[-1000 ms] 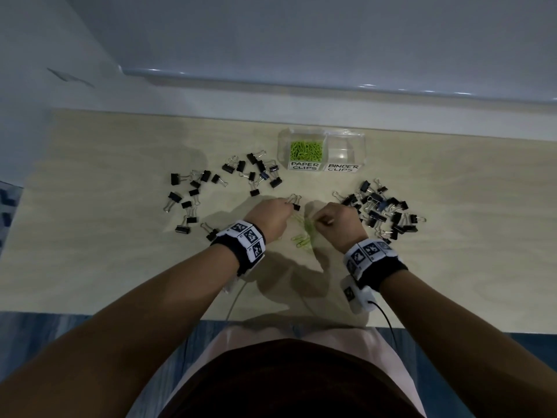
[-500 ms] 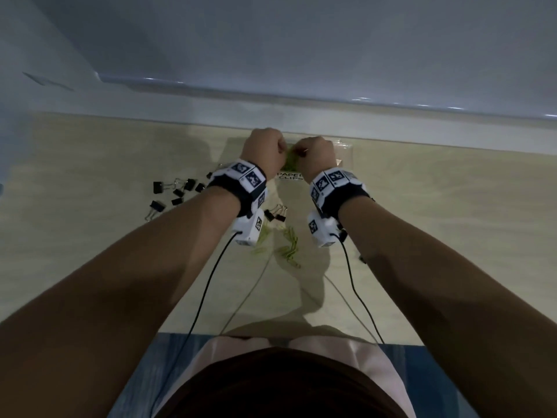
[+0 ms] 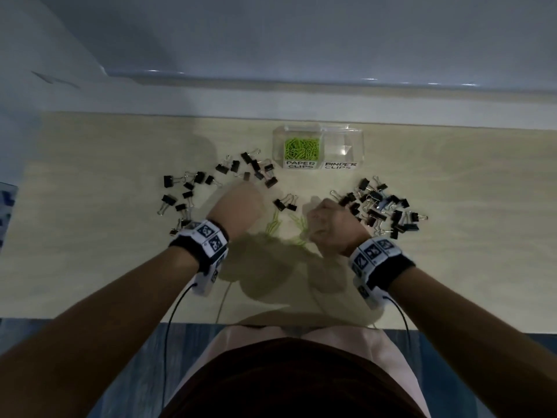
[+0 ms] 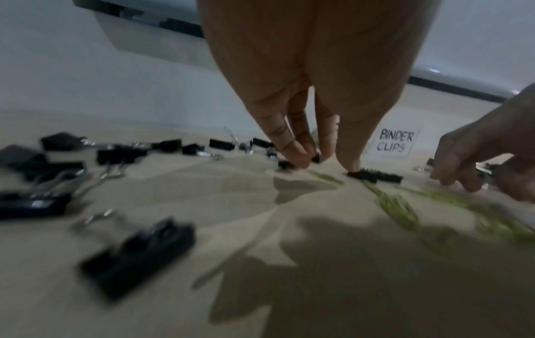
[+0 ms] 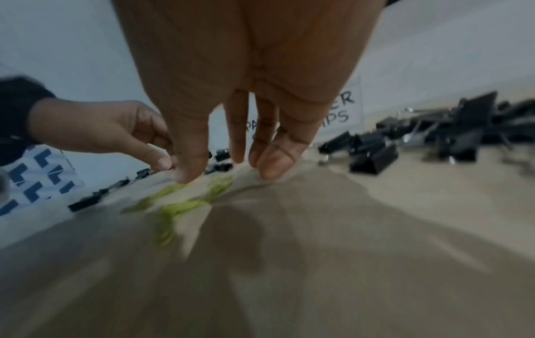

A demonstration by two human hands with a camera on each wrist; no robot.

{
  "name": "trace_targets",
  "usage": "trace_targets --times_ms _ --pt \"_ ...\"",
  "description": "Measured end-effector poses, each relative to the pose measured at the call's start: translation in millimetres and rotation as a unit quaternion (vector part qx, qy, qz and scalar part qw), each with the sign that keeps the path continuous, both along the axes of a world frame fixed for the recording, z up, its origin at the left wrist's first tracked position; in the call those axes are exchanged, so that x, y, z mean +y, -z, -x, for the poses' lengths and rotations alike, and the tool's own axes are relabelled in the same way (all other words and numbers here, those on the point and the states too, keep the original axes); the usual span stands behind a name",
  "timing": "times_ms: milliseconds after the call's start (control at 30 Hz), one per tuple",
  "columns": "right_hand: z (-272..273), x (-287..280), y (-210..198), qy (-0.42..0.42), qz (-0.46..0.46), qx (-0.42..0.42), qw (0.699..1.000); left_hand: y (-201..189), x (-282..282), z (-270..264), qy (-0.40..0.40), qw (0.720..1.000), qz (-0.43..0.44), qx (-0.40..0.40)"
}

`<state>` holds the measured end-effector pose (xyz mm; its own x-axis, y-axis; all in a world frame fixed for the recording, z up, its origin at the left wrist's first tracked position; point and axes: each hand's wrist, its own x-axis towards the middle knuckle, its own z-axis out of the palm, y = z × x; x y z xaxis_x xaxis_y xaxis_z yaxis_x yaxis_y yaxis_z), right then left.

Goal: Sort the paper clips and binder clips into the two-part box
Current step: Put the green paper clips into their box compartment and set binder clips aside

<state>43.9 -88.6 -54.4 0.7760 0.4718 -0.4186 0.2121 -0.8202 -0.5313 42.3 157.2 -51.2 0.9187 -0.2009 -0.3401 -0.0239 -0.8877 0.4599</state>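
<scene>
At left of centre in the head view, black binder clips lie scattered on the counter. Left hand: fingers extended downward, tips near the counter, nothing held. Centre: loose green paper clips on the counter. Above them, the two-part box holds paper clips in its left compartment. Right hand: fingers loosely extended, thumb tip at the paper clips, nothing gripped.
</scene>
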Motion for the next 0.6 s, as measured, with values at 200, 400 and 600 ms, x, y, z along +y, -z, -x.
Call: trace_targets --times_ms 200,400,600 --pt "24.5 22.2 13.1 0.000 0.006 0.011 1.000 19.5 -14.4 26.0 0.002 0.998 0.055 0.003" --pt "29.9 11.8 10.7 -0.008 -0.048 -0.033 0.998 20.9 -15.8 38.3 0.088 0.993 0.070 0.017" --pt "32.1 9.6 6.2 0.057 -0.013 0.002 0.998 19.7 -19.9 38.8 0.034 0.997 0.061 0.035"
